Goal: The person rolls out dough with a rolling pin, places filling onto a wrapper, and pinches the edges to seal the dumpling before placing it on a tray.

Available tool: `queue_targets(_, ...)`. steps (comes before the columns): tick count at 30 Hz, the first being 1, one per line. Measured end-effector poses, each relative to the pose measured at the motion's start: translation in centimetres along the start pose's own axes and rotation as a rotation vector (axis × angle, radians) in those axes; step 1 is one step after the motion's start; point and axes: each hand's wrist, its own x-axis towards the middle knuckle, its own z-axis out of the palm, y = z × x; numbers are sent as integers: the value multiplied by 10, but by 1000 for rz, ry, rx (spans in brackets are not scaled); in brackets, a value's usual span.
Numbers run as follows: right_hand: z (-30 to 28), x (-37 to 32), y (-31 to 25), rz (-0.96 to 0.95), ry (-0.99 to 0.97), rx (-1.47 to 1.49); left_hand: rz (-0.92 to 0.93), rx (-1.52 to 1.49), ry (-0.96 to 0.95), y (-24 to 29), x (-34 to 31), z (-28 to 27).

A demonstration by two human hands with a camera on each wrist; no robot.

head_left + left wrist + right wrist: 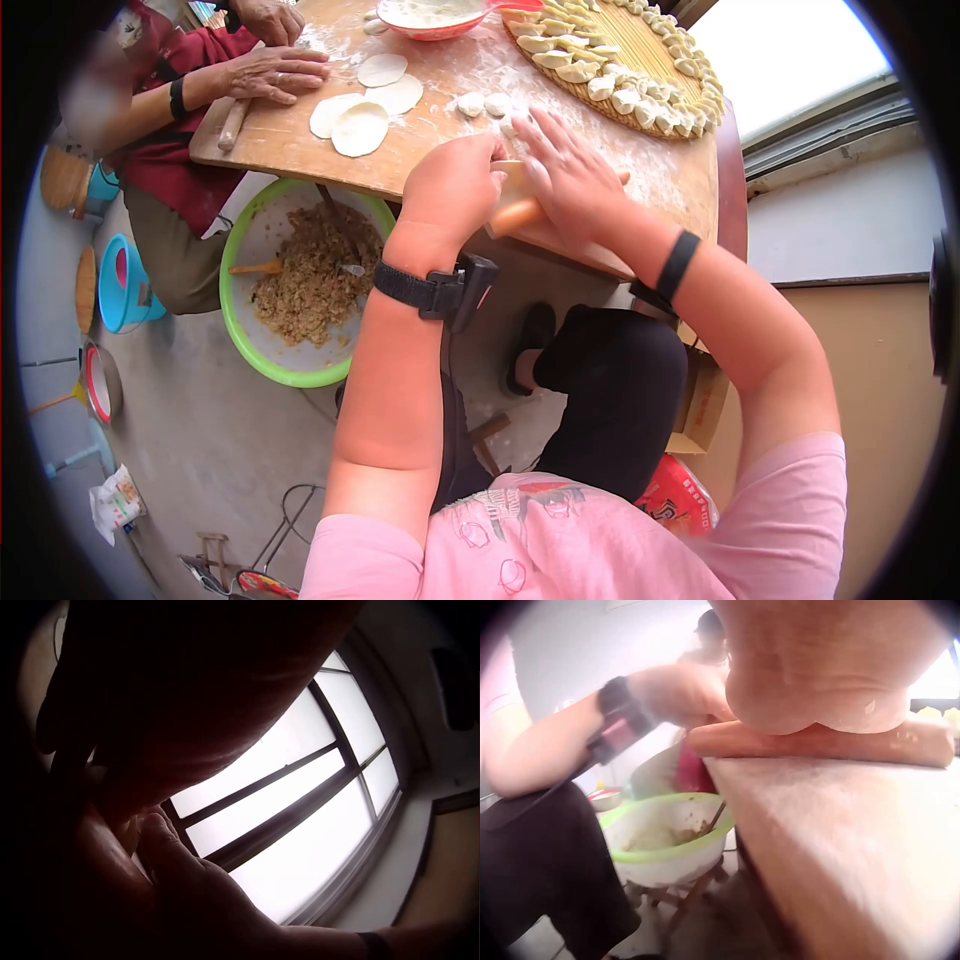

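Note:
At the table's front edge, my right hand [572, 190] lies over a wooden rolling pin [514, 217] with its fingers straight. In the right wrist view its palm presses down on the rolling pin [840, 744]. My left hand [452, 190] is just left of it, fingers curled, pinching the edge of a pale dough wrapper [513, 180], mostly hidden between the hands. The left wrist view is dark and shows mainly fingers [161, 840] close together. Several rolled wrappers [360, 129] lie to the left on the floured table [290, 150]. Small dough pieces [470, 104] sit beyond my hands.
A round tray [640, 50] of dumplings is at the back right. A red-rimmed flour bowl [430, 27] stands at the back. A green-rimmed basin [232, 290] of filling stands below the table. Another person's hand [275, 75] rests near a second rolling pin [234, 124].

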Motion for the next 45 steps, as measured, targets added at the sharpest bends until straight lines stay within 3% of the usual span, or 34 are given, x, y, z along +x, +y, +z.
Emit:
queue_targets(2,7,33,3,51,29,-13,-12,46,0,4,0,-1)
queue_targets(6,34,58,26,-73,111,-291,-28,66,13,8,2,3)
queue_targets(9,3,5,1,-47,31,-67,-30,121,7,3,2,7)
queue_targets(12,-11,-24,-5,-17,-7,-10,13,42,152,-4,2,9)
queue_targets(16,6,9,2,30,52,43,-15,30,19,0,-3,-1)
queue_targets(19,17,59,16,-97,107,-386,-12,120,33,2,-1,0)
queue_targets(22,13,56,11,-135,78,-405,-3,144,60,1,1,7)
queue_targets(25,-3,8,-5,-32,-10,14,-26,159,49,0,1,6)
queue_targets(28,-17,-26,-15,-2,-19,84,-13,97,103,-4,0,6)
queue_targets(31,-1,-11,2,-290,130,-284,-12,39,11,-3,-3,0)
queue_targets(34,9,44,7,-175,71,-375,-6,103,-9,1,-6,-3)
queue_targets(37,9,57,6,-161,83,-299,-21,168,3,4,-2,0)
queue_targets(38,8,50,5,-166,30,-407,-39,178,-11,6,-2,0)
queue_targets(39,6,39,3,-98,44,-239,-58,187,-23,6,-1,-1)
queue_targets(41,5,8,-1,37,64,104,-18,183,29,-6,0,1)
queue_targets(42,-1,-7,-4,18,45,86,5,181,51,-11,2,1)
queue_targets(45,-17,-32,-5,-20,17,46,-151,195,417,-24,13,-8)
